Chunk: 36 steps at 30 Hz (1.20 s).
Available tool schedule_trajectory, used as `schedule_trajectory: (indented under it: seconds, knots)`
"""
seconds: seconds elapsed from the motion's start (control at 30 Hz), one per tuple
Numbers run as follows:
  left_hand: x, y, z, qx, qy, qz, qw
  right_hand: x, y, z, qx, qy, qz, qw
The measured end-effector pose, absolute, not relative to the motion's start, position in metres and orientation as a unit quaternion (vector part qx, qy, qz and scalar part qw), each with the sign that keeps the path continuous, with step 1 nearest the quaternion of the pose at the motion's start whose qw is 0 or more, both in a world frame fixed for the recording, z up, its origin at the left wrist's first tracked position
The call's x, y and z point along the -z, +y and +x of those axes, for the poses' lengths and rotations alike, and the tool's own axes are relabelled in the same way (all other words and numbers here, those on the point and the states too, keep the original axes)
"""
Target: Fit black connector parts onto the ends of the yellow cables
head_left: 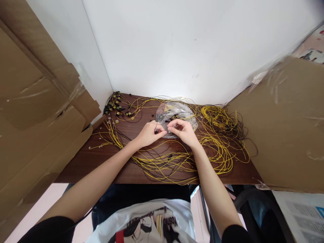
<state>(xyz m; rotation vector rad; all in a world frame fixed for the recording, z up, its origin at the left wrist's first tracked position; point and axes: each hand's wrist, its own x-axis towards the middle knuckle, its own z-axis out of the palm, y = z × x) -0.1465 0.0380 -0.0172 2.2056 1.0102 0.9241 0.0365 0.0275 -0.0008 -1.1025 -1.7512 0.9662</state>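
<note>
Here you are, both hands up over the middle of the table [76,172], nearer the far edge than the near one. Your left hand [150,134] has thumb and finger brought together, and your right hand [186,133] faces it in a matching pinch, fingertips almost meeting. Between them you've got a thin dark wire [166,130], gripped by both; whether it's one strand or two, I cannot tell from here. Right beneath and behind your fingers sits the clear plastic bag [174,108], dark bits showing in it, close to the far edge.

Look to the far left corner: a cluster of black plugs [113,106], some with yellowish pieces. Just nearer, beside the left edge, small white wire ends [100,146] fan out. From there the long bundle of yellow and black wires [152,163] sweeps under your forearms, parallel to the near edge, and over by the right edge there's a big tangled coil [215,116]. Cardboard [273,128] stands along both side edges, with a white wall [177,50] behind the far one.
</note>
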Motion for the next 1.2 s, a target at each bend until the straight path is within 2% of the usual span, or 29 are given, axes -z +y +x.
schedule_trajectory:
  seconds: [0.33,0.8,1.03,1.2]
  knots:
    - [0.018,0.039,-0.148,-0.357,0.387,0.810,0.259,0.000,0.027,0.036,-0.387,-0.700,-0.438,0.410]
    - [0.014,0.046,-0.156,-0.403,0.424,0.775,0.240,0.002,0.032,0.043,-0.314,-0.660,-0.478,0.487]
    - [0.011,0.045,-0.158,-0.443,0.429,0.725,0.307,0.009,0.036,0.046,-0.294,-0.618,-0.496,0.535]
    - [0.012,0.047,-0.158,-0.472,0.433,0.703,0.310,0.008,0.038,0.047,-0.302,-0.576,-0.518,0.555]
